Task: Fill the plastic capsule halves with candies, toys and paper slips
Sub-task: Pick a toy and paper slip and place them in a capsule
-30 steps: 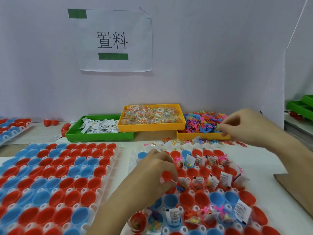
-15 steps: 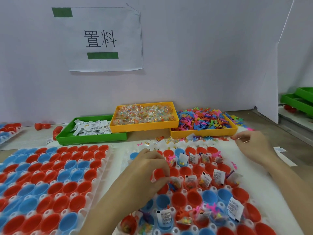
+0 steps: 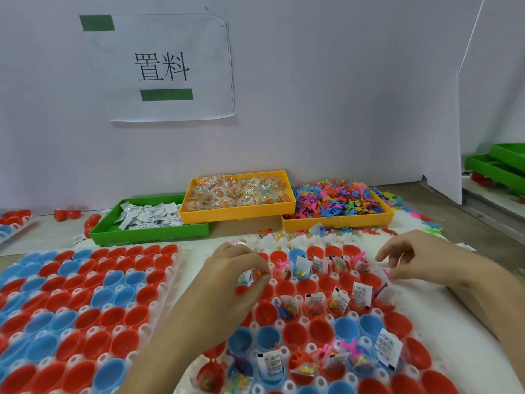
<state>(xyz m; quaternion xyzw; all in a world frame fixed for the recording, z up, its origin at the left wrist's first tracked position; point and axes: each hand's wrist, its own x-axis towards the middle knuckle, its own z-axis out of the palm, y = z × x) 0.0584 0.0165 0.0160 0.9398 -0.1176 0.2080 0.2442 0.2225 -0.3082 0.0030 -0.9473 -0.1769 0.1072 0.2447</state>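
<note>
open table strip (image 3: pixel 199 243) before bins, filled capsules (image 3: pixel 338 302) crowd right tray

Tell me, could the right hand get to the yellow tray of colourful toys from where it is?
Probably yes. The right hand hovers over the capsule tray's far right corner, and the toy tray sits just beyond it, open-topped, with only scattered loose toys between.

A pale lavender-white wall (image 3: pixel 326 95) is running across the rear of the workstation. A white paper sign (image 3: pixel 170 66) is hanging on it, printed with two black characters and carrying two green tape strips. On the right, a white partition panel (image 3: pixel 443 155) is standing on edge, closing off the bench. A beige tabletop (image 3: pixel 443 200) is extending beneath both. Beyond the partition, stacked green trays (image 3: pixel 500 166) are sitting. Even, diffuse light is falling across all surfaces.
</note>
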